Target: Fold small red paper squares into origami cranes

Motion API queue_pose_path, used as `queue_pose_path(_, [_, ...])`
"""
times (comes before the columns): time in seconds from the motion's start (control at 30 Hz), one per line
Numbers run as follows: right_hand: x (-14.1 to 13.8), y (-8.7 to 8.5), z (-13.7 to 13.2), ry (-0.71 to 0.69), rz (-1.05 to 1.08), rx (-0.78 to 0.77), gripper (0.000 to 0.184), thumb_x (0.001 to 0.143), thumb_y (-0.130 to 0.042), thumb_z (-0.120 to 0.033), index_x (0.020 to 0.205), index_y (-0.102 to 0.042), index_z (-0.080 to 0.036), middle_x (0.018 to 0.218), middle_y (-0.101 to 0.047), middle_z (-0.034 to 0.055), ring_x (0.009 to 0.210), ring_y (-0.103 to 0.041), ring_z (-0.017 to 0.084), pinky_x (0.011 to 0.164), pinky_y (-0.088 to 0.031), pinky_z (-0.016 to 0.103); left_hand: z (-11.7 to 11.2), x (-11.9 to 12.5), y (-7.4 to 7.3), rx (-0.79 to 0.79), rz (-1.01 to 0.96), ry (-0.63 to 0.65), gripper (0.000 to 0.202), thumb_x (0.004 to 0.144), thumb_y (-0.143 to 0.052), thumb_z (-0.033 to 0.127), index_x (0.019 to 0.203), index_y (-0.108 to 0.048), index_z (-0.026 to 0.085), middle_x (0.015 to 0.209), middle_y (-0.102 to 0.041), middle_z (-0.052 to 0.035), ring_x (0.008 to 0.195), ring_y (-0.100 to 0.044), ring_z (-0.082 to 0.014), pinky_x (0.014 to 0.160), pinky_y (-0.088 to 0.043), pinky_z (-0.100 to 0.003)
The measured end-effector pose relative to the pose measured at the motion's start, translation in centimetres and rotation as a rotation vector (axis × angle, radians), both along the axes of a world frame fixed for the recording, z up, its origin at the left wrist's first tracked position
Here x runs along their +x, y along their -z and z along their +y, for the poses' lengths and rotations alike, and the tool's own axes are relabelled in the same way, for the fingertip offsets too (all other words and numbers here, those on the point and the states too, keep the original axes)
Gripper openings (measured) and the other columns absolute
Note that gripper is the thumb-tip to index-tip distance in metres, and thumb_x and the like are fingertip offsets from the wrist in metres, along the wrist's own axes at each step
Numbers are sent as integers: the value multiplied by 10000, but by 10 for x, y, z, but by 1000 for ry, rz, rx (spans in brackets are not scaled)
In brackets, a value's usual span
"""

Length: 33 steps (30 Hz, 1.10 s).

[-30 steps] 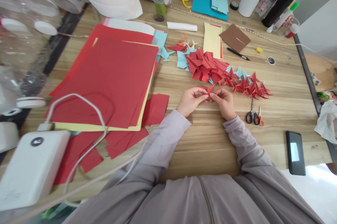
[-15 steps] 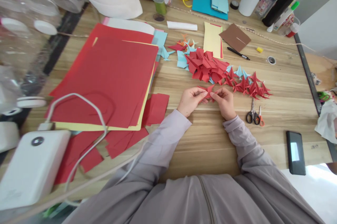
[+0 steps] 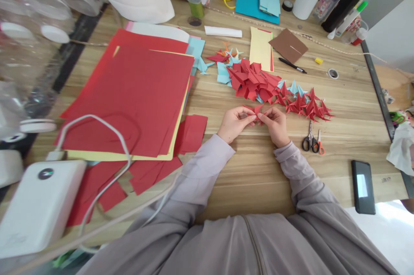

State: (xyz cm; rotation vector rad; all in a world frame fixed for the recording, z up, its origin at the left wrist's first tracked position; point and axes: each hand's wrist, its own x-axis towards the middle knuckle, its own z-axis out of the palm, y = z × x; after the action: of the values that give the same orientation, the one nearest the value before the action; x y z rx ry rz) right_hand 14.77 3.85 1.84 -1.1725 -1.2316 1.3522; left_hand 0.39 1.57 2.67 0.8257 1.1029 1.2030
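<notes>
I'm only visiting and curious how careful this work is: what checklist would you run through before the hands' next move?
1. Left hand gripping the small red paper: ok, pinched at fingertips.
2. Right hand on the same piece: ok.
3. Black-handled scissors away from the hands: ok, lying to the right.
4. White cable off the large red sheets: not ok, it loops over them.
5. Creases in the held piece neat: cannot tell, fingers cover much.
</notes>
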Motion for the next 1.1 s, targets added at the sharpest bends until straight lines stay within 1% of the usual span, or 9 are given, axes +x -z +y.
queue_pose_path(0.13, [0, -2, 0, -8, -2, -14, 320, 656, -768, -390, 617, -513, -202, 512, -589, -44, 471, -547, 116, 495, -451, 266, 0, -1, 0, -11, 8, -5, 267, 608, -786, 313, 744, -645, 131, 582, -644, -14, 509, -599, -118, 563, -491, -267])
queue_pose_path(0.3, [0, -3, 0, 1, -1, -8, 315, 661, -768, -398, 630, -531, -192, 507, -596, -43, 463, -553, 107, 491, -449, 251, 1, -1, -2, -19, 3, -6, 281, 599, -786, 330, 735, -640, 132, 595, -655, -15, 473, -575, -102, 529, -474, -252])
queue_pose_path(0.53, [-1, -5, -1, 16, -57, -13, 359, 635, -773, -449, 634, -522, -193, 508, -598, -43, 468, -562, 105, 496, -460, 245, 1, 0, -3, -22, 17, -15, 258, 602, -773, 300, 738, -639, 125, 578, -648, -9, 465, -568, -95, 523, -464, -240])
queue_pose_path(0.7, [-2, -4, -1, 13, -55, 0, 379, 620, -777, -478, 640, -527, -194, 525, -605, -37, 479, -572, 109, 504, -469, 252, 1, 0, -3, -18, 26, -24, 238, 612, -759, 289, 739, -643, 125, 573, -647, -11, 465, -565, -97, 510, -453, -240])
queue_pose_path(0.87, [-2, -3, -2, 17, -36, 10, 383, 608, -788, -474, 653, -535, -190, 533, -610, -35, 483, -580, 110, 505, -471, 252, 1, 0, -3, -18, 11, -29, 240, 603, -759, 283, 734, -639, 123, 574, -651, -8, 457, -555, -89, 498, -443, -233])
queue_pose_path(1.1, [-3, -6, -2, -5, -3, 7, 364, 658, -752, -484, 709, -540, -194, 559, -611, -45, 501, -576, 102, 520, -465, 245, 3, 1, 1, -8, -16, -69, 234, 586, -766, 258, 723, -629, 128, 526, -617, 17, 442, -546, -86, 501, -443, -231])
